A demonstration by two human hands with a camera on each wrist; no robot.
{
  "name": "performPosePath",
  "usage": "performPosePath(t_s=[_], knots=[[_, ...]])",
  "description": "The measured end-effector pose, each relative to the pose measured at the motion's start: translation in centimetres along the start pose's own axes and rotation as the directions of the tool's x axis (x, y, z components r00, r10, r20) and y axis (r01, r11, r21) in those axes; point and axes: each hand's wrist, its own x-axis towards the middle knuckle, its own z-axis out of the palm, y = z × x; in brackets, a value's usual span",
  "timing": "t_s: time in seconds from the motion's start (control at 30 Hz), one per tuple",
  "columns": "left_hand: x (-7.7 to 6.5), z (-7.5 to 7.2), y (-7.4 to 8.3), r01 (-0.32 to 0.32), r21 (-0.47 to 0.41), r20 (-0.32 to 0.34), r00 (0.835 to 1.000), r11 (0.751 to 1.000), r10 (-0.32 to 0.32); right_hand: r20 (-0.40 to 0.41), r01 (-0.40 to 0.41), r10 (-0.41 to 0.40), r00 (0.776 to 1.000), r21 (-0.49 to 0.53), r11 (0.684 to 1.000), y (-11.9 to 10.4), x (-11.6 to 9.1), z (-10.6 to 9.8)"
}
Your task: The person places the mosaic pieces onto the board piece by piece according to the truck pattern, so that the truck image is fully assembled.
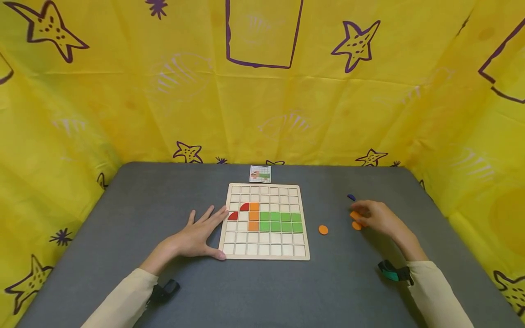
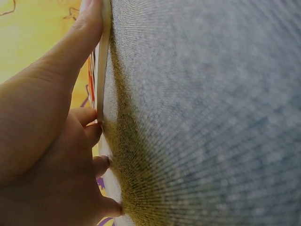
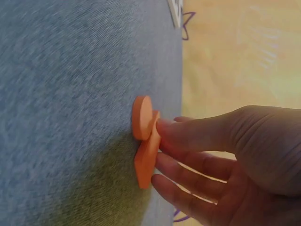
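Observation:
A wooden grid board (image 1: 262, 253) lies on the grey table with green square tiles (image 1: 280, 222), three orange squares (image 1: 254, 216) and two red quarter-circle pieces (image 1: 244, 207) in its cells. Fingers spread, my left hand (image 1: 197, 237) rests against the board's left edge; in the left wrist view the thumb (image 2: 77, 40) touches the rim. To the right of the board, my right hand (image 1: 378, 217) pinches a flat, straight-edged orange tile (image 3: 146, 162) between thumb and fingers. An orange disc (image 3: 142, 117) is right beside that tile, near the thumb.
Another orange disc (image 1: 323, 230) lies between the board and my right hand. A dark blue half-round piece (image 1: 351, 197) is just beyond that hand. Behind the board sits a small picture card (image 1: 260, 174). Yellow patterned cloth (image 1: 262, 100) hangs behind the table.

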Motion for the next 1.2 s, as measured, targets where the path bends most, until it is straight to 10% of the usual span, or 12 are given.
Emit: performPosePath(t_s=[1.2], knots=[[-0.1,0.1,0.1,-0.018,0.017,-0.002,1.0,1.0,0.018,-0.095,-0.118,0.119,0.988,0.019,0.993,1.7,-1.4,0.1]])
